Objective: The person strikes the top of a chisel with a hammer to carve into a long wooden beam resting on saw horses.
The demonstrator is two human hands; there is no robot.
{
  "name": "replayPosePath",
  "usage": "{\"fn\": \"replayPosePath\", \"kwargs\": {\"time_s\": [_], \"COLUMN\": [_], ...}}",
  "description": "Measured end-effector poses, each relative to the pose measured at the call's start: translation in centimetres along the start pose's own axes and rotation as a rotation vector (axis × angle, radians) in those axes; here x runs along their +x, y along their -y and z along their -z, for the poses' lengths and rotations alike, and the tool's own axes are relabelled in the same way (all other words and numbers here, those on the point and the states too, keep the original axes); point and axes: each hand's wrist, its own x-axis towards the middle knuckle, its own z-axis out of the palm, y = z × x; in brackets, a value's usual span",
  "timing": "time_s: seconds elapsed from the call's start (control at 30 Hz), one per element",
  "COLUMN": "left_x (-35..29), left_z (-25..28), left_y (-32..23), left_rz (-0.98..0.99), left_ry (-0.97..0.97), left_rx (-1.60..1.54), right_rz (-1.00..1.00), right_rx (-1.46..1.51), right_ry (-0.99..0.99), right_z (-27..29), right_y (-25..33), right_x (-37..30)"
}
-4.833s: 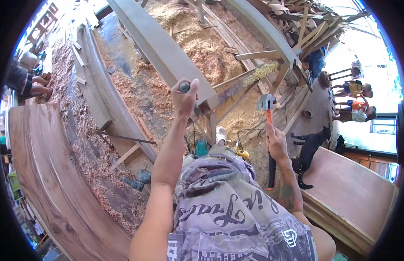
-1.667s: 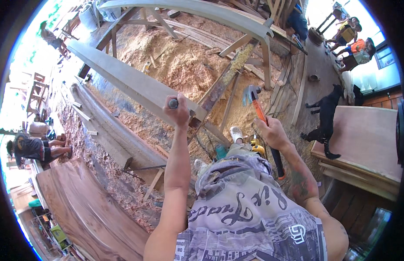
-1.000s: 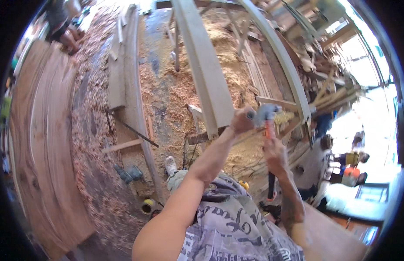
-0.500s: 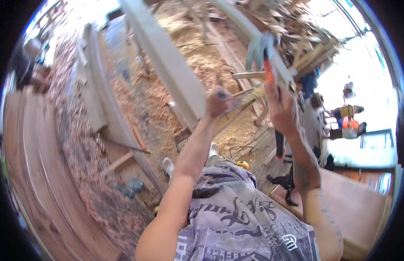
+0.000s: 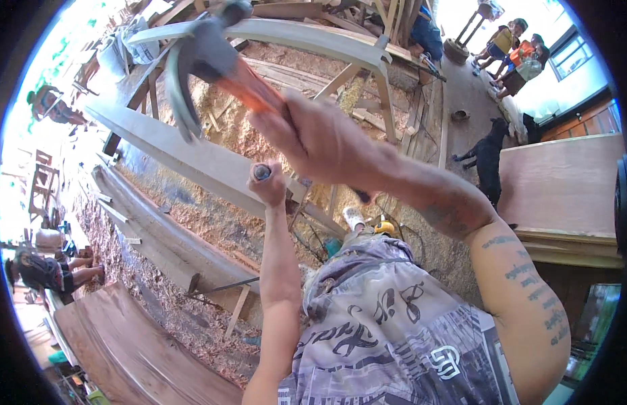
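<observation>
My right hand (image 5: 327,138) is closed round the orange grip of a claw hammer (image 5: 215,57), raised close to the camera. The hammer's dark head and curved claw are slightly blurred. Lower and just left of it, my left hand (image 5: 269,189) makes a fist round a tool with a round grey end (image 5: 262,173). Only that end shows; the fist hides the rest, so its kind is unclear. The left fist is at the near end of a long pale timber beam (image 5: 185,158); I cannot tell whether they touch. The hammer head is apart from the grey end.
Beyond the beam, a curved pale timber (image 5: 306,34) rests on supports. Wide brown planks (image 5: 138,337) lie at lower left. A yellow tape measure (image 5: 385,227) is at my waist. On the right are a black dog (image 5: 489,158), a wooden panel (image 5: 563,182) and several people (image 5: 519,54).
My right hand has swung the hammer up and leftward, nearer the camera. The left fist appears further left and lower, still gripping its tool. The whole view has turned.
</observation>
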Motion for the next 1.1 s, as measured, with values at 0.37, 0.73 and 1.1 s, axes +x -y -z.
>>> {"fn": "replayPosePath", "kwargs": {"time_s": [0.37,0.73,1.1], "left_x": [0.0,-0.2,-0.6], "left_z": [-0.5,0.2,-1.8], "left_y": [-2.4,1.8,0.5], "left_rz": [-0.106,-0.081,-0.158], "left_ry": [-0.127,-0.016,-0.04], "left_rx": [0.069,-0.004,0.052], "right_rz": [-0.166,-0.153,-0.332], "right_rx": [-0.014,-0.104,-0.076], "right_ry": [0.334,0.275,0.466], "right_z": [-1.6,-2.7,-2.4], "right_y": [-2.1,-1.7,-4.1], "right_x": [0.0,1.3,0.0]}}
